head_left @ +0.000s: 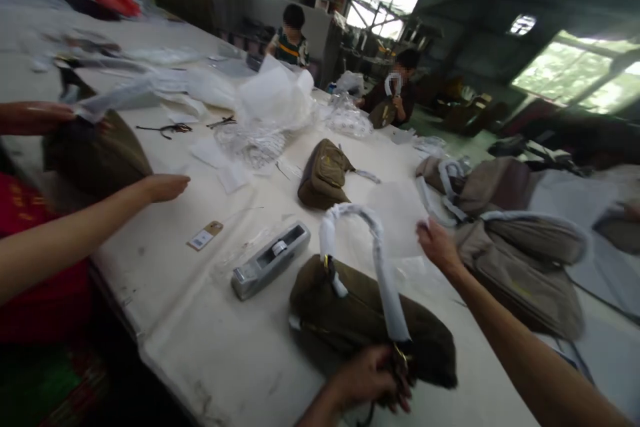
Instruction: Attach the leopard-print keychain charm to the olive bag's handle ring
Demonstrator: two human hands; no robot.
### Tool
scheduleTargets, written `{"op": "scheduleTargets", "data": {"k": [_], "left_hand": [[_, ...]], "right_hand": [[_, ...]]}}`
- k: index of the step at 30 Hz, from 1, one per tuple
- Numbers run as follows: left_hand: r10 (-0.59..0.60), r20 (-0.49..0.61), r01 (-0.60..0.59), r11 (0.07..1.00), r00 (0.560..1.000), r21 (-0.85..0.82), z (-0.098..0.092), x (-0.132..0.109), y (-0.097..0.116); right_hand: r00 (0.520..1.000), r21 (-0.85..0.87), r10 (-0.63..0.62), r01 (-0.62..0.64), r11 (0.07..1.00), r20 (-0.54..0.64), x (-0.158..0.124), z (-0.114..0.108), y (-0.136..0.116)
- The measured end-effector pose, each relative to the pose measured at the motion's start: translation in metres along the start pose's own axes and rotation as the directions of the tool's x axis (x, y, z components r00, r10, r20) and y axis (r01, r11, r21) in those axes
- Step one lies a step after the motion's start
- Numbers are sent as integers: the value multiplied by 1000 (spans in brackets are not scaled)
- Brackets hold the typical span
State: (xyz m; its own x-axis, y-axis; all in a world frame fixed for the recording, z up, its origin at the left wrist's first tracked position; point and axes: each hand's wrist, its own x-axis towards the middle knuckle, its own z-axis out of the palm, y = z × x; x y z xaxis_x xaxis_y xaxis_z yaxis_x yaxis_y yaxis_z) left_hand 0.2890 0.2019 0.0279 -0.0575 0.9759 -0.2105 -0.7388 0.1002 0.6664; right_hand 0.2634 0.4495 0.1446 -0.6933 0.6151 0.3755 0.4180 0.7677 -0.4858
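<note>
A dark olive handbag (350, 307) lies on the table in front of me, its arched handle (383, 267) wrapped in white material. My left hand (367, 377) is closed on the bag's near side, by the gold-coloured hardware at the handle's lower end; dark straps or cords hang by the fingers, too blurred to make out. Farther right, my right hand (440, 247) pinches the edge of a thin translucent white sheet (397, 213) just behind the bag. A tape dispenser (273, 260) stands left of the bag, with a paper tag (205, 235) beyond it.
Another olive bag (325, 173) sits mid-table. Several grey-brown bags (520, 273) are piled at right. Plastic wrapping (275, 100) heaps at the back. At left, a co-worker's hands (163, 188) are at a dark bag (100, 153). Two people (293, 47) are across the table.
</note>
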Motion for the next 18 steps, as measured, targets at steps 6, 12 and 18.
{"op": "scheduleTargets", "data": {"k": [6,12,18], "left_hand": [[-87,50,87,996,995,10,-5,5,7],[1,-261,-31,993,965,-111,40,-38,5],[75,-571,-165,981,818,-107,78,-64,-3]], "right_hand": [[825,2,540,-547,837,-165,-155,-159,39],[660,377,677,-747,548,326,-294,-147,29],[649,406,426,-743,531,631,-347,-88,27]]}}
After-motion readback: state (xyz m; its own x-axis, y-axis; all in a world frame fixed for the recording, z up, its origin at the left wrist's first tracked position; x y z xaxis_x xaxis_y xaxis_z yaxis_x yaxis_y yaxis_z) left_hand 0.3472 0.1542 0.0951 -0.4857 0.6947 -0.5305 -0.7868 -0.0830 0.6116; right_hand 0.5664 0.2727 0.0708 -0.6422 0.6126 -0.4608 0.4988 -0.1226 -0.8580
